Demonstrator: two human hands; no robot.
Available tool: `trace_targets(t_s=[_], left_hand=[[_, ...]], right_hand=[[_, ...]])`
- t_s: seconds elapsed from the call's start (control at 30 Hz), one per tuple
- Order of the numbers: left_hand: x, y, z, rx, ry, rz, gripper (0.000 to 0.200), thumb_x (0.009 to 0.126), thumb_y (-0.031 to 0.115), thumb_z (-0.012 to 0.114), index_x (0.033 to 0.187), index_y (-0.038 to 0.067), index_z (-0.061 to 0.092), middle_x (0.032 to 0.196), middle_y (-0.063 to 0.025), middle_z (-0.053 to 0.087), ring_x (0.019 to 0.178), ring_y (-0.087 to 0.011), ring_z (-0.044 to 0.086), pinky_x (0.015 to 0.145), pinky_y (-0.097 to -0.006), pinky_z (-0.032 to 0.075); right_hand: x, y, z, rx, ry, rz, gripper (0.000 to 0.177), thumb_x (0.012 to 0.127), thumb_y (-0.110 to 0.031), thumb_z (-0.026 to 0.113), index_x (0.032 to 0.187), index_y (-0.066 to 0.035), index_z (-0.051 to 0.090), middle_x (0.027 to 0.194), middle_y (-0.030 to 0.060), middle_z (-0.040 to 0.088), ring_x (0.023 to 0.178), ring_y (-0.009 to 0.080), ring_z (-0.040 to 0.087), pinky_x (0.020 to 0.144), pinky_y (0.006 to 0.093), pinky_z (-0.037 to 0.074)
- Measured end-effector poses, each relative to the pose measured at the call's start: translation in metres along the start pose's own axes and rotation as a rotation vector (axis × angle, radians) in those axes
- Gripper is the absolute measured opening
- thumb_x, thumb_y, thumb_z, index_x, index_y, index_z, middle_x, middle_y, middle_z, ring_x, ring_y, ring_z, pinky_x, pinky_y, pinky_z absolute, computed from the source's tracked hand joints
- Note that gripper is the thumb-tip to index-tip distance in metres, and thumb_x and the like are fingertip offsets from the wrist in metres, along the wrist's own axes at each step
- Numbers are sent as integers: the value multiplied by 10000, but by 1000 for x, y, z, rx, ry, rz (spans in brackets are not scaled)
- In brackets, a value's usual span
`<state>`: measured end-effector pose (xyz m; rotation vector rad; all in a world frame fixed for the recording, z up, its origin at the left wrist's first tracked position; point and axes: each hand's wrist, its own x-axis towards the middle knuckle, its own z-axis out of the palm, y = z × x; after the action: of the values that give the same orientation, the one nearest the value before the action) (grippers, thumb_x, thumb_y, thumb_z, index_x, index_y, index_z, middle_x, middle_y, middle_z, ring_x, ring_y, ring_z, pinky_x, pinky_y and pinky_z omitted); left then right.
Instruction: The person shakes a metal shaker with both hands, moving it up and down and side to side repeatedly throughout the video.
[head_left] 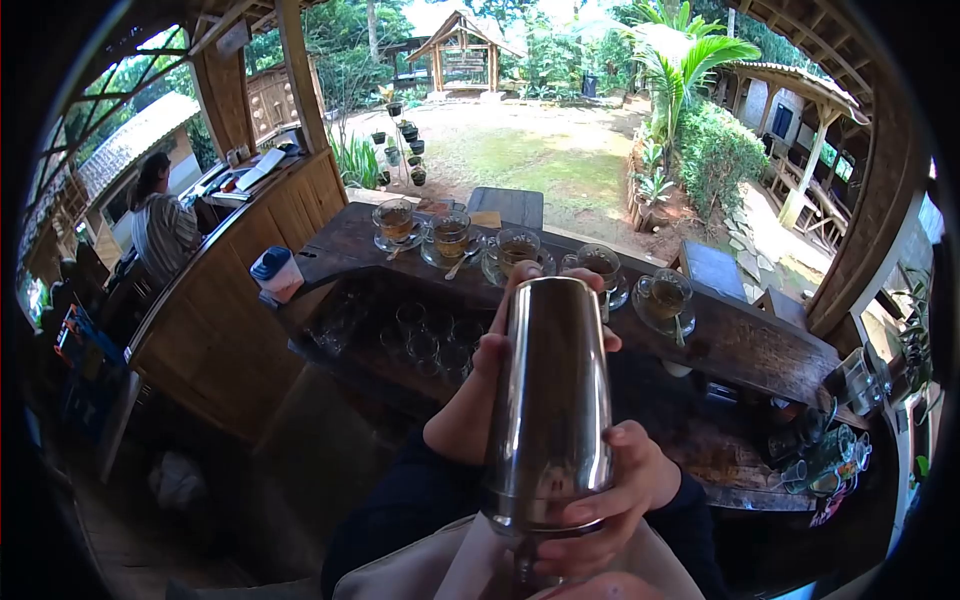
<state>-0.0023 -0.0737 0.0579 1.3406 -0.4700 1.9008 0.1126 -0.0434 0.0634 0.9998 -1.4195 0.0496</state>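
A shiny metal cocktail shaker (pixel 556 400) is held up close in front of me, slightly tilted. My left hand (pixel 480 385) wraps round its far side, with fingertips showing at the top and along the right edge. Lower down, my right hand (pixel 635 480) grips the shaker's right side and base. Both hands are closed on it; part of the left one is hidden behind the metal. Just beyond, a row of several glass cups (pixel 451 236) of amber liquid stands on saucers with spoons along the dark wooden counter (pixel 740 345).
Several upturned-looking clear glasses (pixel 422 345) sit on a lower shelf. A white container with a blue lid (pixel 276 272) stands at the counter's left end. Jars (pixel 835 455) and a glass pitcher (pixel 858 380) are at right. A person (pixel 160 225) is at the left wooden desk.
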Motion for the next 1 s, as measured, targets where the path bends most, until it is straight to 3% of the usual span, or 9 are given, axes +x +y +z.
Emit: trace_targets(t_s=[0.07, 0.2, 0.43, 0.5, 0.63, 0.67, 0.9, 0.97, 1.0], left_hand=[[-8, 6, -4, -273, 220, -314, 828, 865, 534, 526, 1424, 35, 174, 1276, -268, 453, 1126, -351, 533, 933, -456, 469], [-33, -2, -65, -299, 949, -206, 587, 913, 489, 404, 1251, 16, 482, 1099, -196, 594, 983, -316, 614, 857, -446, 515], [-6, 20, 4, -264, 163, -268, 765, 870, 548, 499, 1390, 31, 282, 1330, -235, 411, 1174, -358, 499, 895, -450, 502], [-11, 15, 3, -201, 124, -216, 838, 844, 535, 561, 1416, 35, 208, 1360, -225, 379, 1206, -386, 463, 894, -470, 501], [-27, 16, -51, -628, 542, -381, 490, 927, 418, 409, 1146, 3, 550, 1088, -168, 619, 974, -291, 620, 859, -421, 517], [-30, 12, -52, -152, 1049, -234, 446, 922, 388, 407, 1112, 18, 568, 1064, -163, 625, 971, -293, 619, 845, -429, 522], [-4, 29, 7, -223, 176, -321, 760, 883, 591, 430, 1379, 28, 314, 1346, -234, 405, 1179, -394, 478, 873, -477, 508], [-5, 17, 0, -268, 181, -218, 756, 887, 588, 428, 1380, 26, 309, 1365, -230, 387, 1191, -407, 461, 883, -484, 500], [-8, 15, -4, -308, 190, -122, 753, 892, 584, 425, 1381, 24, 304, 1384, -227, 368, 1204, -420, 443, 894, -491, 493]], right_hand=[[-18, 10, 13, 10, 222, 21, 384, 707, -169, 718, 1038, -304, 578, 1143, -162, 562, 1102, 210, 552, 958, 552, 347], [-21, 43, 2, -18, -49, 1106, 508, 700, -250, 728, 1135, -28, 587, 1231, 181, 528, 1145, 372, 512, 959, 499, 386], [21, 5, -5, 48, -220, 211, 386, 699, -203, 743, 1065, -241, 628, 1203, -41, 572, 1139, 202, 546, 980, 530, 357], [0, 21, 11, -140, 49, -323, 371, 718, -250, 723, 1071, -281, 611, 1153, -135, 571, 1125, 166, 547, 973, 532, 350], [-34, 33, 3, 16, -179, 732, 456, 706, -290, 709, 1122, -146, 590, 1210, 123, 542, 1191, 317, 468, 964, 533, 350], [-32, 33, 14, 108, 64, 1134, 474, 692, -299, 712, 1105, -101, 591, 1237, 172, 511, 1188, 345, 466, 989, 536, 327], [13, 4, 5, 55, -156, 301, 470, 668, -186, 748, 1111, -206, 592, 1223, -4, 544, 1197, 299, 474, 986, 613, 313], [5, 28, 19, -107, 98, -344, 411, 688, -240, 730, 1081, -261, 614, 1188, -82, 561, 1198, 302, 476, 998, 625, 302], [1, 25, 9, -4, -25, -84, 404, 691, -233, 722, 1080, -257, 616, 1190, -67, 564, 1194, 301, 482, 1004, 610, 310]])
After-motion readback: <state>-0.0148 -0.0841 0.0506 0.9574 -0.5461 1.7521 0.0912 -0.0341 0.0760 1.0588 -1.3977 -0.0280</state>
